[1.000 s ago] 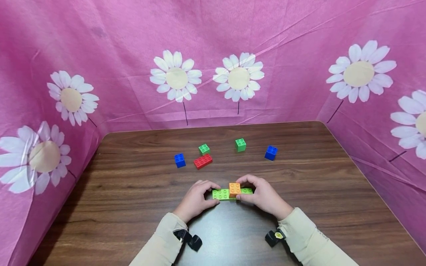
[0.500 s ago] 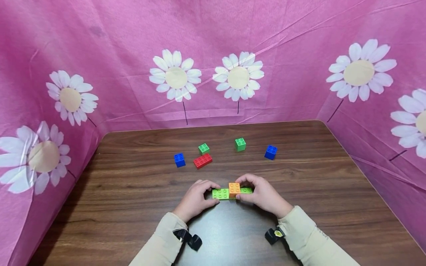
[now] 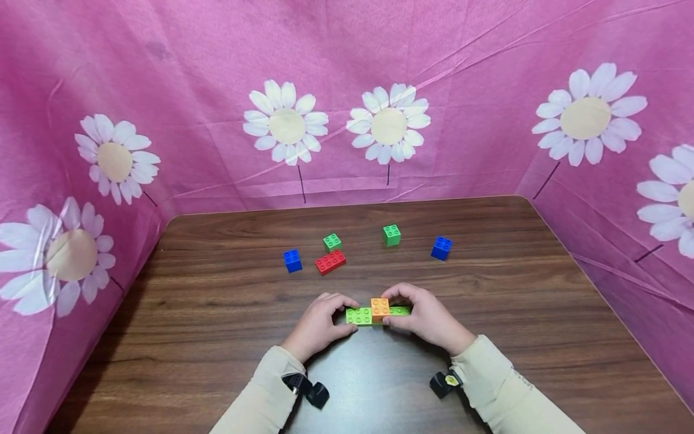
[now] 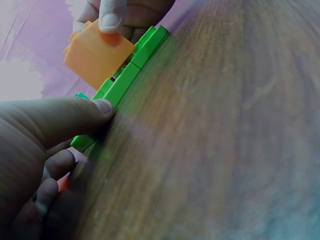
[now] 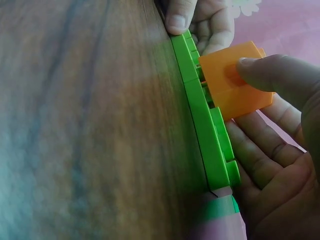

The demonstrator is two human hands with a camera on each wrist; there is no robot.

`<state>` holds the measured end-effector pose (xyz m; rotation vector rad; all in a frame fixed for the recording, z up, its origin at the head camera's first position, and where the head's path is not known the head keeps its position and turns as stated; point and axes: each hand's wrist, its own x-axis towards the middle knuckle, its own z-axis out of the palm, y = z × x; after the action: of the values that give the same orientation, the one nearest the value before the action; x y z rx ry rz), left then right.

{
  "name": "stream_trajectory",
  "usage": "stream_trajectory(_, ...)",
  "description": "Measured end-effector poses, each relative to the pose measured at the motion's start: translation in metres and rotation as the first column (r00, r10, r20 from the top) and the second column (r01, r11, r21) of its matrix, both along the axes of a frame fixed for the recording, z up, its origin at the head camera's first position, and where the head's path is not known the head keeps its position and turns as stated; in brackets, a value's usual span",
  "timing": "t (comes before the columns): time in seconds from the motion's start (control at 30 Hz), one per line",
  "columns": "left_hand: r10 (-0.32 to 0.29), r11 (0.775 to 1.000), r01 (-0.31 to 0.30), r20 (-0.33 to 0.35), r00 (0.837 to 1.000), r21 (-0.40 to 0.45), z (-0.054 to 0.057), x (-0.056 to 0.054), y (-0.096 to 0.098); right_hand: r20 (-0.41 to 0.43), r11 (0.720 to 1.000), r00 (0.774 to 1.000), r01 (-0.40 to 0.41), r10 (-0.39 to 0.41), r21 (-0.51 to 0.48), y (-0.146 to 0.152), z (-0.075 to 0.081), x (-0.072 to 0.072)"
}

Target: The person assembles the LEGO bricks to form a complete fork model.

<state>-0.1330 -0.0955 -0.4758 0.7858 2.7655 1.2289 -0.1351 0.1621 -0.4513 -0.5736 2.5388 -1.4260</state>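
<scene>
My left hand (image 3: 320, 325) pinches the left light green building brick (image 3: 358, 316), thumb in front and fingers behind. A second light green brick (image 3: 400, 311) lies against its right end, in line with it. With thumb and fingers, my right hand (image 3: 436, 320) holds an orange square brick (image 3: 380, 310) over the place where the two green ones meet. In the left wrist view the orange brick (image 4: 97, 55) leans a little, with a small dark gap beneath it. The right wrist view shows it (image 5: 225, 82) tilted against the green studs, apparently not pressed flush.
Farther back on the wooden table (image 3: 217, 301) lie a blue brick (image 3: 293, 260), a red long brick (image 3: 331, 262), a green brick (image 3: 332, 242), another green brick (image 3: 391, 235) and a second blue brick (image 3: 441, 248). A pink flowered cloth (image 3: 336, 42) surrounds the table's back and sides.
The orange brick and my right hand have shifted slightly to the left along the green bricks. My left hand keeps its grip in the same place.
</scene>
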Motion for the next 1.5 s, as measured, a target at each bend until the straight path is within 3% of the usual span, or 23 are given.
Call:
stream_trajectory(0.3, 0.001, 1.000, -0.001, -0.006, 1.000, 0.011, -0.001, -0.001, 0.001, 0.033, 1.000, 0.999, -0.003, 0.003, -0.013, 0.001, 0.001, -0.001)
stream_trajectory(0.43, 0.007, 0.999, -0.009, 0.030, 1.000, 0.036, 0.001, -0.001, 0.003, 0.048, 1.000, 0.999, 0.001, 0.000, -0.015, 0.001, 0.000, -0.001)
stream_trajectory(0.7, -0.001, 0.985, -0.013, 0.079, 0.997, 0.171, 0.006, -0.003, 0.015, 0.033, 1.000, 0.999, -0.001, 0.001, -0.005, 0.001, -0.001, -0.002)
stream_trajectory(0.97, 0.025, 0.978, -0.046, 0.103, 0.994, 0.203, 0.008, -0.002, 0.024, 0.029, 1.000, 1.000, -0.003, 0.004, -0.011, 0.002, -0.002, -0.003)
stream_trajectory(1.5, 0.010, 0.962, -0.056, 0.170, 0.985, 0.266, 0.004, -0.002, 0.029, 0.024, 1.000, 1.000, 0.000, 0.000, -0.008, 0.003, -0.004, -0.003)
